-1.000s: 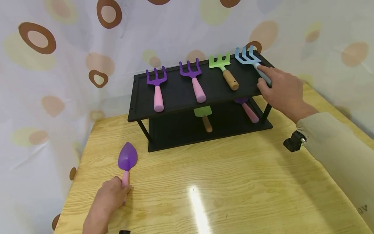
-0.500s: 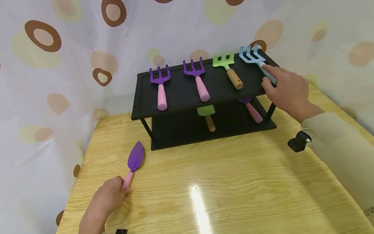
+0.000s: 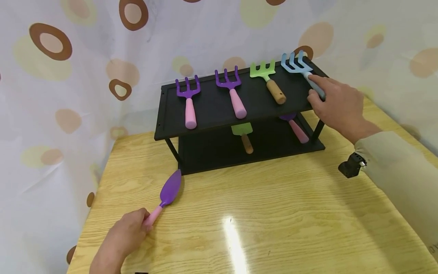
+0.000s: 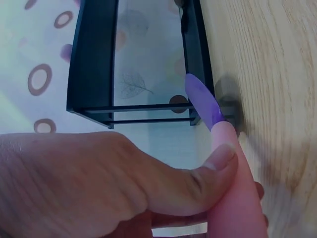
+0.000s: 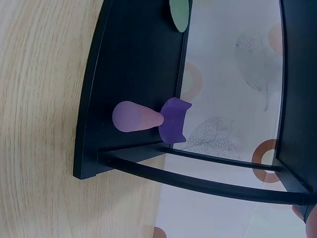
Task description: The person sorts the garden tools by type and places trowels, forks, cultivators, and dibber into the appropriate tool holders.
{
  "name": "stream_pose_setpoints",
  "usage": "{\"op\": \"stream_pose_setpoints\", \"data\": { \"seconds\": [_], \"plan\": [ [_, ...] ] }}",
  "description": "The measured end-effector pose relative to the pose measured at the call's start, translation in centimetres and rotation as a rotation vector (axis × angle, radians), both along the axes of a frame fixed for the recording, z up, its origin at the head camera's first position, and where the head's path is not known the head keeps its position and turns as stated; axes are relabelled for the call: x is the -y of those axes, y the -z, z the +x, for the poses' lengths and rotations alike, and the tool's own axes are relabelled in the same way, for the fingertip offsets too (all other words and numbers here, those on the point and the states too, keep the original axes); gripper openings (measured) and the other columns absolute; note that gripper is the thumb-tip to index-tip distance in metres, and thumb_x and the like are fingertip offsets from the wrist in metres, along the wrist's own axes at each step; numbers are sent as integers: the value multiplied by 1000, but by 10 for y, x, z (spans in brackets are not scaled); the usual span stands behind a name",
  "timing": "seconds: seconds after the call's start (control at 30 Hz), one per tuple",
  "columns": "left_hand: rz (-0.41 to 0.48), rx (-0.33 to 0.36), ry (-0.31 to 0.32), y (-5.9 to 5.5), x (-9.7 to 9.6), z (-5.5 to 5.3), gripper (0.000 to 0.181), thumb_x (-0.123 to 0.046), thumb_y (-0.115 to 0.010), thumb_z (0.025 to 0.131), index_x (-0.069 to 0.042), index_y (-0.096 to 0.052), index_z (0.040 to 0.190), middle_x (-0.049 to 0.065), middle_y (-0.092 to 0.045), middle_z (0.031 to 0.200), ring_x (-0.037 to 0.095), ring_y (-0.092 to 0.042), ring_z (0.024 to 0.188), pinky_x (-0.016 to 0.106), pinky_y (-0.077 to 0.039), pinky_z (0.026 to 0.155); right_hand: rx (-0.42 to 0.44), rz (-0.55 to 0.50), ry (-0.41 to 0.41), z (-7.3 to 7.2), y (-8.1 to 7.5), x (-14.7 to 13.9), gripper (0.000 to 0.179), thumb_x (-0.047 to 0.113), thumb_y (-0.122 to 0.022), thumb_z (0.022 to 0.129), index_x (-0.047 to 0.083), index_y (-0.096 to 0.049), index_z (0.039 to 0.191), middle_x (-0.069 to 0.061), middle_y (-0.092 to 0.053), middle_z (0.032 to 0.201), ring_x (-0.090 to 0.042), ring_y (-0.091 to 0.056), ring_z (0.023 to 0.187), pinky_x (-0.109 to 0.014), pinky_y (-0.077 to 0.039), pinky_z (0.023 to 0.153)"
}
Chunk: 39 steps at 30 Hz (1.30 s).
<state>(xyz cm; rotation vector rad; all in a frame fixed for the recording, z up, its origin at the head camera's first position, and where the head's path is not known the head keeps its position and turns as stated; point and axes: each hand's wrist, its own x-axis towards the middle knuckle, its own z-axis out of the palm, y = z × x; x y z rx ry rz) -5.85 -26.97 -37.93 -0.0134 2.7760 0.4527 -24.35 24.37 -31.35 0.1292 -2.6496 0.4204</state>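
Observation:
My left hand (image 3: 124,232) grips the pink handle of a purple hand trowel (image 3: 170,188) low over the wooden table. In the left wrist view, the thumb presses on the handle (image 4: 233,198) and the fingers are mostly hidden behind it. The trowel's blade points toward the front left corner of a black two-tier rack (image 3: 208,108). On the rack's top right, my right hand (image 3: 340,102) pinches the handle of a light blue hand rake (image 3: 297,67) between thumb and index finger. Its other fingers are hidden in the head view.
Along the top shelf lie two purple rakes with pink handles (image 3: 189,113) and a green rake (image 3: 275,91) with a wooden handle. The lower shelf holds a green tool (image 3: 242,129) and a purple tool with a pink handle (image 5: 136,117). A patterned curtain (image 3: 85,76) hangs behind.
The trowel's blade has swung right toward the rack's front left corner, with my left hand still gripping the handle. My right hand stays at the blue rake. The head view has shifted slightly.

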Motion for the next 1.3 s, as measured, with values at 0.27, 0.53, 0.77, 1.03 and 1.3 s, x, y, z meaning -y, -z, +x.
{"op": "stream_pose_setpoints", "data": {
  "seconds": [0.27, 0.53, 0.77, 1.03, 1.3],
  "plan": [
    [0, -117, 64, 1, -20, -10, 17, -12, -70, 90, -7, -69, 107, -1, -65, 84, 14, -52, 68, 32, -45, 58, 34, 4, 4, 0, 1, -2, 50, 35, -36, 101, 23, -46, 149, -19, -53, 145, -50, -61, 83, -37, -29, 40],
    [-27, -214, 94, 6, -39, -21, 20, -14, -73, 89, -8, -70, 108, 1, -66, 86, 14, -54, 70, 34, -49, 60, 41, -3, 1, 0, -1, 0, 50, 36, -36, 102, 24, -45, 150, -18, -52, 147, -51, -61, 85, -37, -28, 40],
    [-36, -272, 113, 11, -53, -35, 23, -15, -74, 88, -6, -70, 109, 5, -68, 88, 16, -60, 72, 36, -52, 61, 25, -1, 5, 2, 0, -1, 50, 36, -36, 102, 25, -45, 150, -17, -52, 146, -47, -60, 77, -37, -26, 39],
    [-28, -275, 92, 14, -66, -47, 22, -16, -73, 90, -4, -70, 108, 7, -68, 88, 17, -58, 69, 34, -50, 58, 31, -6, 3, -1, 0, 0, 50, 36, -36, 101, 25, -45, 150, -16, -53, 146, -52, -61, 99, -37, -32, 41],
    [-10, -283, 82, 15, -74, -56, 22, -14, -72, 91, -1, -70, 108, 11, -69, 89, 19, -59, 67, 34, -51, 57, 31, -1, 8, -1, -1, -1, 50, 36, -36, 102, 25, -45, 150, -15, -51, 148, -51, -62, 95, -37, -30, 41]
  ]
}}
